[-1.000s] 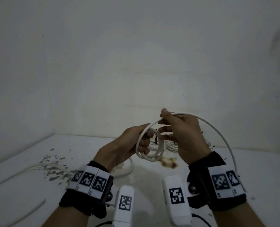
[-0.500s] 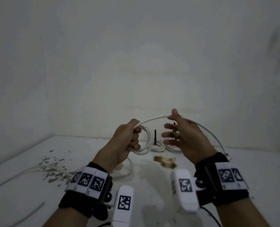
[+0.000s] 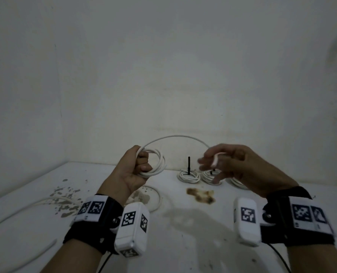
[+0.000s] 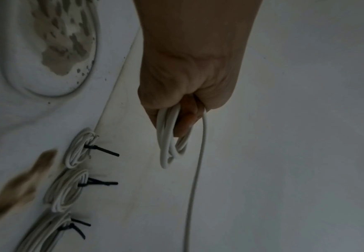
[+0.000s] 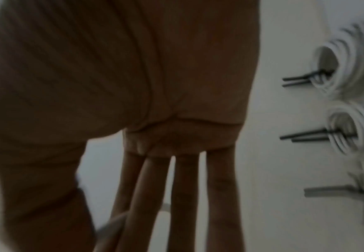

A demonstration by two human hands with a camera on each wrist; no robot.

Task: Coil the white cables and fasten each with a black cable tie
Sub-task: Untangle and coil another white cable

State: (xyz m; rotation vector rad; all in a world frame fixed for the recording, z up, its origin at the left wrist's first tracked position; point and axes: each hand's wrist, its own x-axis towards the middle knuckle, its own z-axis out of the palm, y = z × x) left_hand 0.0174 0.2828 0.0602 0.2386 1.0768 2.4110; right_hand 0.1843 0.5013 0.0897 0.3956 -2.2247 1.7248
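Observation:
My left hand (image 3: 142,167) grips a small coil of white cable (image 3: 159,164) above the table; in the left wrist view the coil (image 4: 169,146) hangs from my curled fingers (image 4: 185,122). From it the free cable (image 3: 175,136) arcs over to my right hand (image 3: 212,164), which is blurred. Thumb and forefinger pinch the cable near its end while the other fingers (image 5: 183,196) stay straight. Three coils (image 3: 189,176) (image 3: 211,177) (image 3: 237,183) lie at the back of the table, each bound with a black cable tie (image 3: 189,164) (image 4: 103,150).
Loose white cables (image 3: 45,201) (image 3: 35,255) lie on the left of the white table (image 3: 183,243), and a cable loop (image 3: 158,198) lies under my left hand. A brown stain (image 3: 201,195) marks the middle, flaked paint (image 3: 65,198) the left. Walls close off the back and left.
My hands have drawn apart. The right hand moved right along the cable, widening the arc between the hands. The left hand kept its hold on the coil and shifted left.

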